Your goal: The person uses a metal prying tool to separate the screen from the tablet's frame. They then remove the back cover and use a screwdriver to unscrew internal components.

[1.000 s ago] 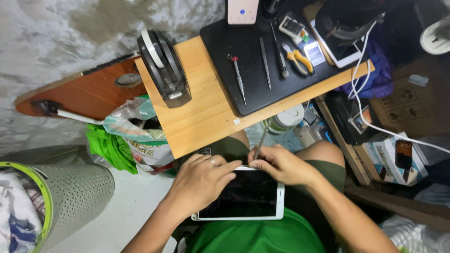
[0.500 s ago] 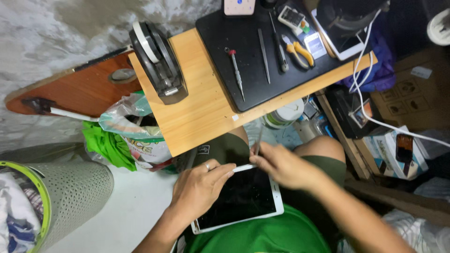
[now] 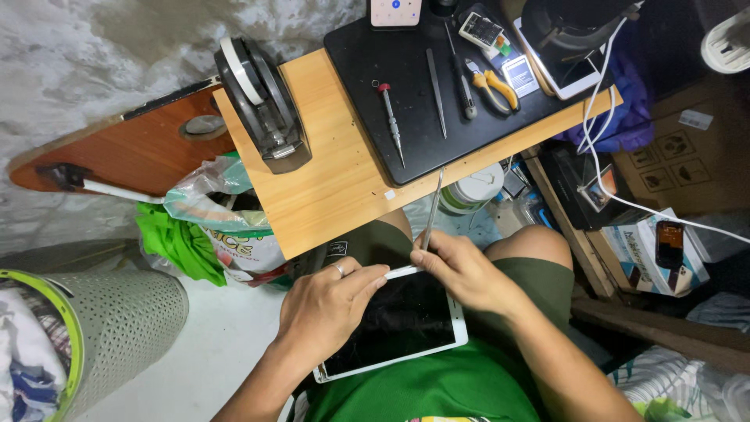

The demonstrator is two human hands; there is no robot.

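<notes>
Since a moment ago the tablet [image 3: 394,328] has tilted on my lap and my thin metal pry tool [image 3: 430,209] now stands steeper against its top edge. Low in the centre of the frame, the white-framed, dark-screened tablet rests across my thighs above my green shirt. My left hand [image 3: 324,309] lies on its upper left corner, fingers curled down and pressing the bezel, a ring on one finger. My right hand [image 3: 461,270] pinches the pry tool narrowly between thumb and fingertips, its lower end at the tablet's top rim. I judge this the screen-lifting step: the tip seems set at the seam, and the next move calls for a gentle, shallow slide along the edge while the left hand steadies. Farther up, the wooden bench [image 3: 332,172] carries a black mat [image 3: 414,94] with a red-tipped screwdriver [image 3: 390,121], tweezers [image 3: 437,90] and yellow-handled pliers [image 3: 494,84]. At upper left sits a dark tape dispenser [image 3: 262,105].
</notes>
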